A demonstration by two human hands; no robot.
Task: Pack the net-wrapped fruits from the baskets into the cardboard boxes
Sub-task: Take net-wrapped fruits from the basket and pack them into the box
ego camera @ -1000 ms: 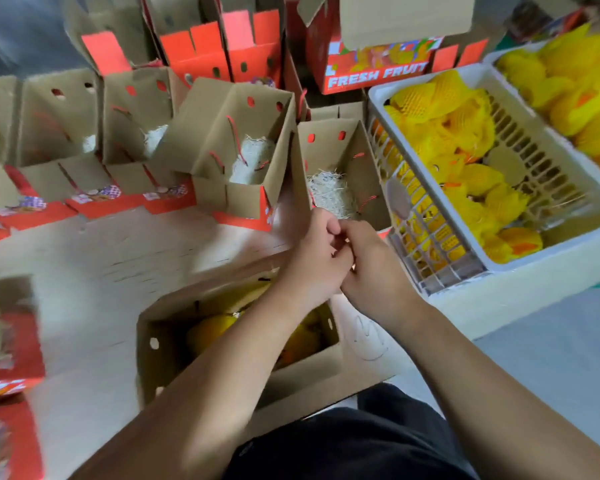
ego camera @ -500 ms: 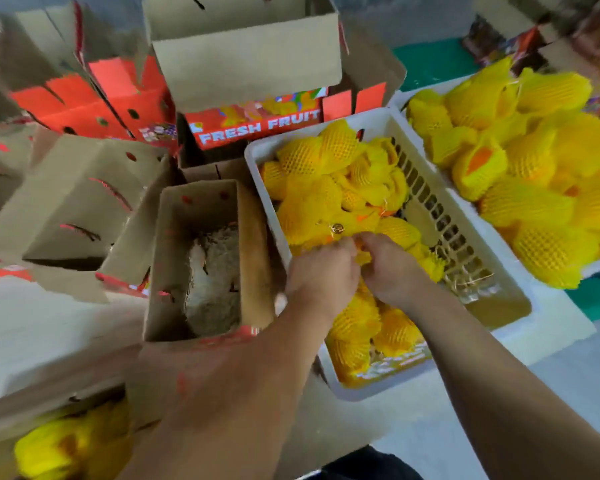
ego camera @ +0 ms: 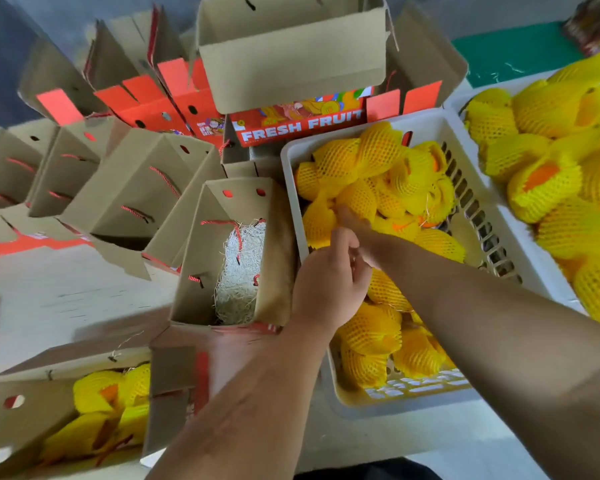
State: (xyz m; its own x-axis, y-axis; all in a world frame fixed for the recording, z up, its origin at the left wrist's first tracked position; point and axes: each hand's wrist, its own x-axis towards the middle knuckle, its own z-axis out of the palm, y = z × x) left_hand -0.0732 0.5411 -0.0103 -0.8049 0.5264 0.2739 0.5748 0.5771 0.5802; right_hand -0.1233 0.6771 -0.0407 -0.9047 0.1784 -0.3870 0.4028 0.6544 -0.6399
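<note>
**Head view: reaching into the near basket for the next fruit**

Head view shows our net-wrapped fruits (ego camera: 378, 188) heaped in the near white basket (ego camera: 465, 133) at centre right of the frame; a second basket (ego camera: 478, 98), also piled with yellow-netted fruit, sits just beside it at the far right edge; a few fruits already lie in the filled box (ego camera: 25, 420) at lower left.

We judge the step in hand to be the pick: the open box (ego camera: 201, 271) just left of the near basket holds only a pale straw lining (ego camera: 239, 271), so it looks like the next to be filled; the next move calls for closing on one fruit, lifting it clear of the heap without dragging its neighbours' netting, and carrying it leftward over the basket wall into that box.

Our right hand (ego camera: 355, 226) lies among the fruits in the middle of the near basket, fingers extended and touching the nets; whether it has closed on any one fruit we cannot tell, as the fingertips are blurred and partly hidden. Our left hand (ego camera: 329, 282) hovers over the basket's left rim, just beside the right wrist, fingers loosely curled and holding nothing that we can see.

Further out, more empty cardboard boxes (ego camera: 129, 188) stand across the upper left; a red carton (ego camera: 302, 123) printed FRESH FRUIT sits at top centre, behind the basket.
</note>
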